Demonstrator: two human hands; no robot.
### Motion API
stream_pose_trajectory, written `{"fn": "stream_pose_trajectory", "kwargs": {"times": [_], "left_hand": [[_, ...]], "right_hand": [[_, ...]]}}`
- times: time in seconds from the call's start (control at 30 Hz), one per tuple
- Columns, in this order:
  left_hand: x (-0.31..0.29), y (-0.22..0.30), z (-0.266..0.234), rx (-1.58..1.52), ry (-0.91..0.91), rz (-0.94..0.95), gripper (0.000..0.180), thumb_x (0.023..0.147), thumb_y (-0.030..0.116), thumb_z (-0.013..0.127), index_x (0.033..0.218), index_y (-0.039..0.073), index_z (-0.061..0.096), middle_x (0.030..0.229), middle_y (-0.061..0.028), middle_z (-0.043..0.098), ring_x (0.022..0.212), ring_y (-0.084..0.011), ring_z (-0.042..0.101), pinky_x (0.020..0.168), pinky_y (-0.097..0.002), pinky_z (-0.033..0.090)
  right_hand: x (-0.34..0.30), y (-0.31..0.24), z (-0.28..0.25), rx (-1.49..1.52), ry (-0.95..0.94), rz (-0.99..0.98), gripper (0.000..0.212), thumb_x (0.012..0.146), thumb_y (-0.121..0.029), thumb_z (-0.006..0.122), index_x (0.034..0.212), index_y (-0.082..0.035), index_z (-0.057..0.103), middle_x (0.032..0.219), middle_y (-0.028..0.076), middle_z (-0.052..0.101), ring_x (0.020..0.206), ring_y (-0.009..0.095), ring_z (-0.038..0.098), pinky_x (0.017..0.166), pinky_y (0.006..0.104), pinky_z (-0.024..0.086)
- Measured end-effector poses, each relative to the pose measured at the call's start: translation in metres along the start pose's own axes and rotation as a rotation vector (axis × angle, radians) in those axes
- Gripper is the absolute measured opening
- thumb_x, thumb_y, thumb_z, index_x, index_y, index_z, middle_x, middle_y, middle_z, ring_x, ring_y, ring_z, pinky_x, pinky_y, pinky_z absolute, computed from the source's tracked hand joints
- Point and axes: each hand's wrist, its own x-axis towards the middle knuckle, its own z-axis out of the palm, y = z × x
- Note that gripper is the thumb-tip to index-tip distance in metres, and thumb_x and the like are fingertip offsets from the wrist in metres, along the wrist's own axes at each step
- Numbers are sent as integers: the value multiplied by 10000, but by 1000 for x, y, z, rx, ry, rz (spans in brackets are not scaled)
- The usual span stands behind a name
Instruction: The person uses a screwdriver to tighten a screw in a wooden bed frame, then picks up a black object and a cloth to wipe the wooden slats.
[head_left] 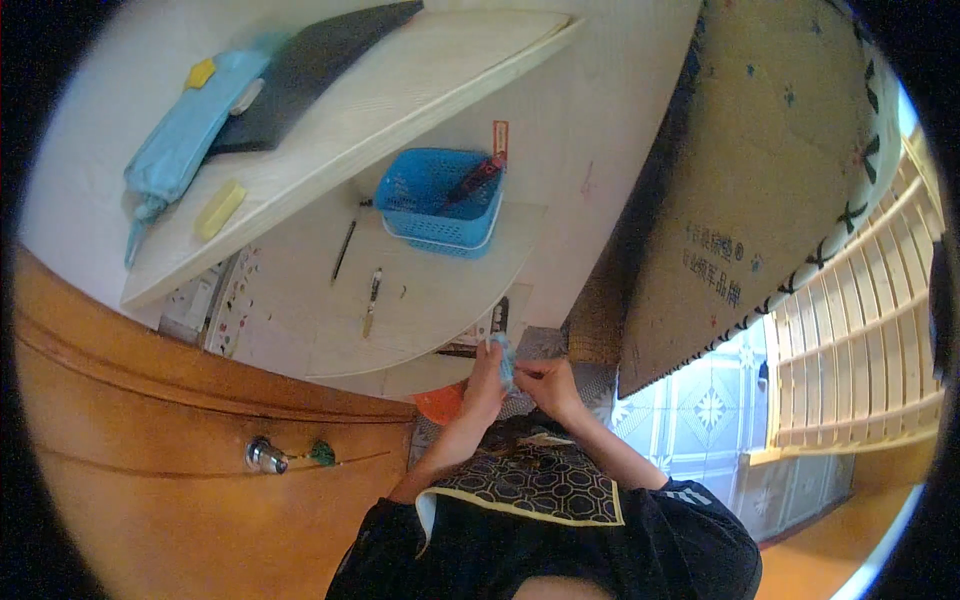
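My left hand is closed round a small light-blue thing in front of the lower shelf; its kind is too small and blurred to tell. Close beside it, my right hand has its fingers pinched together at the blue thing's right side. Beyond my hands a blue plastic basket stands on the rounded lower shelf, with a dark red-and-black item inside. Two slim pens lie left of the basket: a dark one and a lighter one.
On the upper shelf lie a light-blue pouch, a yellow block and a dark flat sheet. A wooden door with a metal knob is at left. A large mattress leans at right, near wooden slats.
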Motion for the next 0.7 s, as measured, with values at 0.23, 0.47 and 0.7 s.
{"fn": "stream_pose_trajectory", "kwargs": {"times": [0.23,0.47,0.7], "left_hand": [[16,-46,-66,186,-157,-276,456,934,350,429,1306,117,305,1129,-60,455,983,-174,475,764,-328,412],[22,-67,-85,0,8,-423,203,931,292,448,1075,152,475,908,-27,565,817,-198,575,651,-391,480],[138,-65,-212,41,-129,-47,349,845,311,532,1085,59,505,1014,-109,569,942,-275,548,788,-429,461]], "right_hand": [[-15,3,1,-139,-227,116,122,732,-105,620,758,14,624,556,109,542,560,71,504,509,294,427],[-45,54,24,-177,48,96,166,717,-151,625,725,15,629,549,36,560,510,139,525,489,321,423],[-70,24,-12,782,291,441,132,778,-135,635,773,-4,646,604,-20,545,506,32,411,454,196,273]]}}
